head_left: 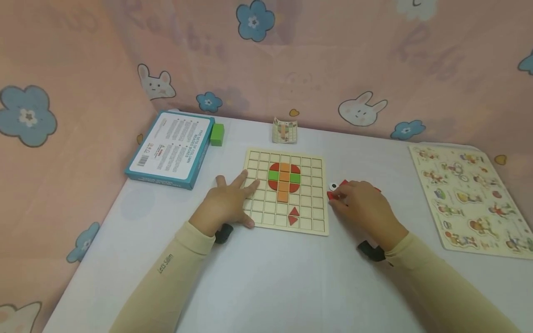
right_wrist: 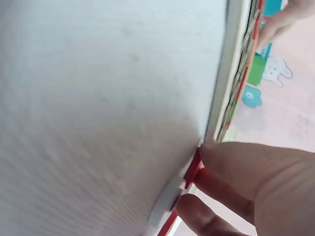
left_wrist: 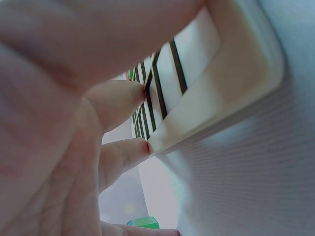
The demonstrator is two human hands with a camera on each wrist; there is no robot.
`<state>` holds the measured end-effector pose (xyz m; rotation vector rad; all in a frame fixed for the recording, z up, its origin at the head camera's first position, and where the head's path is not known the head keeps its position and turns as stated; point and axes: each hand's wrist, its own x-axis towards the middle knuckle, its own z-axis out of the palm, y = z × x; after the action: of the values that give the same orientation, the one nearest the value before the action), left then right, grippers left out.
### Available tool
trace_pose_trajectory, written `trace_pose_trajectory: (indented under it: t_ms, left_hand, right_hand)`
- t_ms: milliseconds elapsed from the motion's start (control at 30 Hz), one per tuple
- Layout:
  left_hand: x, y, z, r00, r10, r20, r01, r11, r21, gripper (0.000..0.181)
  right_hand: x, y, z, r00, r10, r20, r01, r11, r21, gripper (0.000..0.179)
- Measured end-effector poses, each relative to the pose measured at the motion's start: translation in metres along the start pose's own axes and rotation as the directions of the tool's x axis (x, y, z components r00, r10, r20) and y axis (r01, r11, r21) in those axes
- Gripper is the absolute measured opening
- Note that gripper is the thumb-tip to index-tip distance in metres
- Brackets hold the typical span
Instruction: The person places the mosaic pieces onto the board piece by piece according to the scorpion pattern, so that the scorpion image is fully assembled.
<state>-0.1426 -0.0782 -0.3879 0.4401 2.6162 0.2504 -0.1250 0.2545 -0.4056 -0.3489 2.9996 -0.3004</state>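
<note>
A square wooden grid board (head_left: 308, 228) lies on the white table. Orange, green and red tiles form a rounded shape on it, with an orange stem tile (head_left: 282, 196); two red triangles (head_left: 293, 216) sit lower down. My left hand (head_left: 222, 203) rests with spread fingers on the board's left edge, its thumb at the near corner. Just off the right edge, my right hand (head_left: 368, 208) pinches a red piece (head_left: 330, 195) between thumb and fingers, low over the table. A round eye piece (head_left: 333, 186) lies beside it, and more red pieces (head_left: 345, 182) show partly behind the hand.
A blue-edged box (head_left: 170, 143) lies at the back left, with a green block (head_left: 217, 134) against its side. Behind the board stands a small curled picture card (head_left: 285, 131). A wooden board with printed figures (head_left: 470, 199) lies at the right. Patterned cloth hangs behind the table.
</note>
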Motion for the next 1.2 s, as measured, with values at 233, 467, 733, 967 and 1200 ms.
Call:
trace_pose_trajectory:
  t_ms: [233,467,733,967,1200]
  left_hand:
    - [0.002,0.000,0.001,1.000,-0.001,0.005,0.001,1.000,0.016,0.119]
    - [0.001,0.000,0.001,1.000,0.002,-0.001,-0.002,1.000,0.010,0.118]
    - [0.001,0.000,0.001,1.000,0.000,0.000,0.000,1.000,0.015,0.118]
    - [0.001,0.001,0.001,1.000,0.000,0.000,0.000,1.000,0.009,0.119]
    - [0.001,0.000,0.001,1.000,0.007,-0.006,-0.006,1.000,0.006,0.118]
  right_hand:
    - [-0.002,-0.001,0.001,0.999,-0.003,-0.034,0.004,1.000,0.017,0.019]
    - [-0.004,0.000,0.001,0.999,-0.035,-0.030,0.035,0.999,0.011,0.017]
    - [0.000,0.007,0.000,0.994,-0.102,-0.030,0.103,0.995,0.010,0.015]
    - [0.006,0.006,-0.008,0.992,-0.121,0.021,0.121,0.992,-0.034,0.022]
    - [0.015,-0.028,-0.013,0.963,-0.270,-0.008,0.270,0.963,-0.020,0.019]
